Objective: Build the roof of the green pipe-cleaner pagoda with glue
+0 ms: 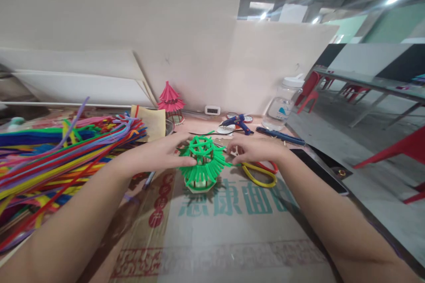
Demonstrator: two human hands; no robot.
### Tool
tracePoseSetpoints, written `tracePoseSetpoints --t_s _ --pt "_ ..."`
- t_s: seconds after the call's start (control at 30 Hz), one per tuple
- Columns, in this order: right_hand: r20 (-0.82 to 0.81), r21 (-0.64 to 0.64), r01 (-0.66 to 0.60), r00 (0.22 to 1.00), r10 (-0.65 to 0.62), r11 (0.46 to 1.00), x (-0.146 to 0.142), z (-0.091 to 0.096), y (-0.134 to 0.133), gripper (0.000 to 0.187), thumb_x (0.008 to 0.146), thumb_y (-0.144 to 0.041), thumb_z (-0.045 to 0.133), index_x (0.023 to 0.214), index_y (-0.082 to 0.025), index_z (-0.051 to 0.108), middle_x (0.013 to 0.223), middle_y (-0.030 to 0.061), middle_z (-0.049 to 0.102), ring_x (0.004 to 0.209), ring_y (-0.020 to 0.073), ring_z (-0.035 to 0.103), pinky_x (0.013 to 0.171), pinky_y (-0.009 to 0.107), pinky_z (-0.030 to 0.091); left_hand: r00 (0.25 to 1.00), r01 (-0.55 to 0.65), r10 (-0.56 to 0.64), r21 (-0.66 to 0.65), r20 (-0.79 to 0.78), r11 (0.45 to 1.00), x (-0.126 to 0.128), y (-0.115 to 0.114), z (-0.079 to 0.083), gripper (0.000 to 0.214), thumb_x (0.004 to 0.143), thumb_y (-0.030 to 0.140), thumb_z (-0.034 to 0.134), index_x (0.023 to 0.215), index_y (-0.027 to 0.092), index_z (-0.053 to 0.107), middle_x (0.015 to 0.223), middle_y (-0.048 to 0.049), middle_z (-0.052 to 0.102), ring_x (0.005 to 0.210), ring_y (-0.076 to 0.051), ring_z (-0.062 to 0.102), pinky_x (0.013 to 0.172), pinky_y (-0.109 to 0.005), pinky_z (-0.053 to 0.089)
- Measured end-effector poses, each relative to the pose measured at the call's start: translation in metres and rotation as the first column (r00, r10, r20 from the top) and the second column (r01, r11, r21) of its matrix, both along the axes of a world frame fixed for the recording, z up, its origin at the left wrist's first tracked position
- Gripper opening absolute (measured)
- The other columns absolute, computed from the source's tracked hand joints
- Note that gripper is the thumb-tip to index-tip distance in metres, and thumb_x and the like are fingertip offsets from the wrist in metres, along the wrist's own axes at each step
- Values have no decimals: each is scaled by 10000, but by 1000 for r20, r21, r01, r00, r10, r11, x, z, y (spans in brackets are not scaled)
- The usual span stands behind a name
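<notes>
Head view: cardboard nearest; over it green pagoda model, long axis upright, between left hand and right hand. Left is nearer, grasping its left side, thumb on the near roof. Right just beside, fingers curled by a roof strand; pinch cannot be told. Beyond: glue gun; farther left, pink pagoda

The left forearm and right forearm are seen bare — broadened toward the elbow, tapered to the wrist. The left grip and right grip are likewise seen uncovered — thumb and fingers plainly exposed.
</notes>
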State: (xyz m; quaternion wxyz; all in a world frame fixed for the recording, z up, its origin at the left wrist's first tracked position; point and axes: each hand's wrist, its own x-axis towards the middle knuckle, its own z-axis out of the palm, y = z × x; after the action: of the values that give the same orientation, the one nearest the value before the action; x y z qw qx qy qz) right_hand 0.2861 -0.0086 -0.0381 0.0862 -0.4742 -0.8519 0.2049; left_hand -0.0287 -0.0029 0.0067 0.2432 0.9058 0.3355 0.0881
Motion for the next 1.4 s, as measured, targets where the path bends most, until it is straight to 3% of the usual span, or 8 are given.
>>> tracePoseSetpoints --t_s 0.2,0.37,0.47,0.57,0.73,0.9,1.07,1.4 --pt "98 -3 -38 994 38 999 -18 -16 -6 71 761 -146 647 727 -198 679 708 -8 673 648 149 588 561 247 348 1000 -2 3 -14 10 1000 1 -5 2 611 901 526 630 1427 240 513 1403 -88 611 1270 -273 586 1037 -350 483" --pt "54 99 51 997 -57 994 -10 -5 0 122 873 -249 561 802 -185 637 744 12 663 645 147 569 565 253 348 1000 16 -15 -30 20 999 -8 -5 12 607 919 439 622 1482 272 467 1437 -67 601 1237 -238 624 971 -288 517" --pt "-181 233 198 971 -157 952 -9 14 -8 158 942 -304 496 898 -190 598 759 9 652 645 143 568 572 252 385 989 -108 95 109 117 988 -7 -6 17 440 953 442 572 1352 260 607 1313 -46 687 1166 -227 654 961 -299 519" --pt "-430 327 336 885 -178 883 -23 33 -30 113 950 -287 529 942 -202 603 757 4 668 647 139 603 574 244 425 923 -323 233 286 308 902 2 -12 20 333 974 435 532 1129 218 732 1124 -42 751 1061 -225 675 948 -325 522" --pt "-387 565 231 922 7 792 -58 40 -65 139 960 -172 532 971 -216 664 874 24 743 745 145 672 659 244 490 910 -272 95 408 404 871 21 -30 16 242 960 386 587 1048 241 760 1062 -34 745 1029 -211 664 930 -328 514" --pt "-360 549 152 930 69 822 -65 34 -69 154 986 -193 545 1063 -212 678 951 15 768 813 148 696 720 254 509 919 -190 -21 489 393 851 27 -36 12 165 952 315 615 968 222 750 985 -38 708 971 -189 640 869 -302 495" --pt "-370 582 174 926 68 794 -62 35 -65 176 971 -171 568 1096 -198 689 1021 29 775 883 154 707 777 258 520 941 -172 3 472 337 865 21 -31 17 179 960 297 597 905 187 726 946 -37 700 948 -186 633 853 -293 470" --pt "-352 541 175 936 33 823 -61 33 -60 176 938 -136 600 1039 -212 722 967 4 790 843 148 716 762 252 524 947 -176 93 253 309 951 10 -17 15 236 959 351 570 882 189 722 940 -23 727 916 -182 663 839 -288 481"
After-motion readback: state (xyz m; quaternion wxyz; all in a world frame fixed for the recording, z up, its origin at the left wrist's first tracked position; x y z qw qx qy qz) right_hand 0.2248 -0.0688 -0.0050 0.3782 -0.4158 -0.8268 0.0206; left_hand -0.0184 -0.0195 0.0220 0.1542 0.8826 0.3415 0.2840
